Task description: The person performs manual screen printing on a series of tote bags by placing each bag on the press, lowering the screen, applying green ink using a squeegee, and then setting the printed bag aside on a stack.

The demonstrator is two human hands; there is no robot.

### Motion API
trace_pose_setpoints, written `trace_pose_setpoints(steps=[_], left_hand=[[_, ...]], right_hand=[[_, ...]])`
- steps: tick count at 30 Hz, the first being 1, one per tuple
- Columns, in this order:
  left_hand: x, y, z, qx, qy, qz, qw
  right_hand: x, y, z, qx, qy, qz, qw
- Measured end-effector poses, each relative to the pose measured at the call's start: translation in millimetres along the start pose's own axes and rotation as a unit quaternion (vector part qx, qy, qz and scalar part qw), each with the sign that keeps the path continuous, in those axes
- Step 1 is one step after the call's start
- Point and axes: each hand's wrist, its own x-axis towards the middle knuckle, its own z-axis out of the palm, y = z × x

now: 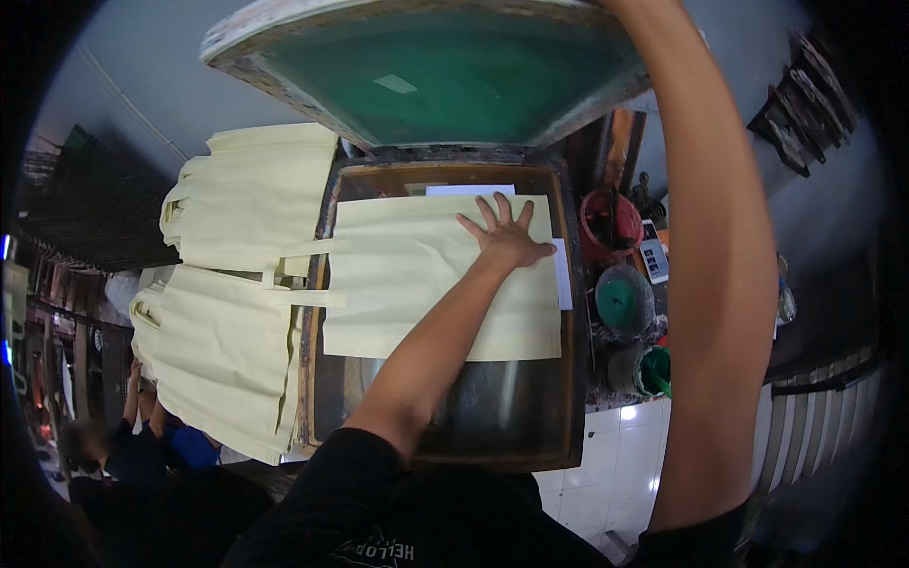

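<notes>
Cream cloth bag (426, 284) lies flat on the dark printing bed (568, 398), inside its worn wooden frame, with its handles pointing left toward the stacks beside the bed. The left hand (507, 237) rests palm down on the far right part of the bag, fingers (485, 213) spread wide and flat against the cloth, gripping nothing; the bag spreads out under and around them to the left, near and right. A white sheet of paper (471, 189) peeks out from under the bag at its far edge and again at its right edge.

The right arm reaches up and far, past the top of the view, at the right corner of the raised screen frame (426, 76), whose green mesh tilts above the bed. The right hand itself is out of sight, so its grip cannot be told.

Left of the bed lie two piles of more cream bags (237, 284), overlapping. Right of the bed stand a red ink pot (611, 222) and a green ink pot (623, 298), close together. At the near left, another person (104, 454) stands.
</notes>
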Motion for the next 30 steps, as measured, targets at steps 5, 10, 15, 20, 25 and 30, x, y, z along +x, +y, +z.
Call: trace_pose_setpoints(steps=[5, 10, 15, 20, 25, 30], left_hand=[[0.6, -31.3, -13.9, -0.009, 0.094, 0.027, 0.995], [-117.2, -64.6, -61.6, -0.505, 0.206, 0.292, 0.785], [-279.3, -137.0, -14.1, -0.699, 0.106, 0.196, 0.679], [-297.8, -164.1, 107.5, -0.753, 0.024, 0.016, 0.658], [-292.2, -170.5, 119.1, -0.742, -0.009, -0.009, 0.671], [-295.7, -169.3, 124.8, -0.759, 0.004, 0.009, 0.651]], right_hand=[[-11.1, -22.7, 8.0, -0.007, -0.015, 0.0, 1.0], [-84.4, -32.8, 4.0, -0.066, -0.033, 0.057, 0.996], [-228.9, -63.2, 26.0, 0.039, 0.013, -0.003, 0.999], [-308.8, -73.4, 59.6, 0.127, -0.103, 0.064, 0.984], [-336.5, -78.7, 78.4, 0.121, -0.178, 0.051, 0.975], [-341.0, -80.6, 101.7, 0.105, -0.167, -0.003, 0.98]])
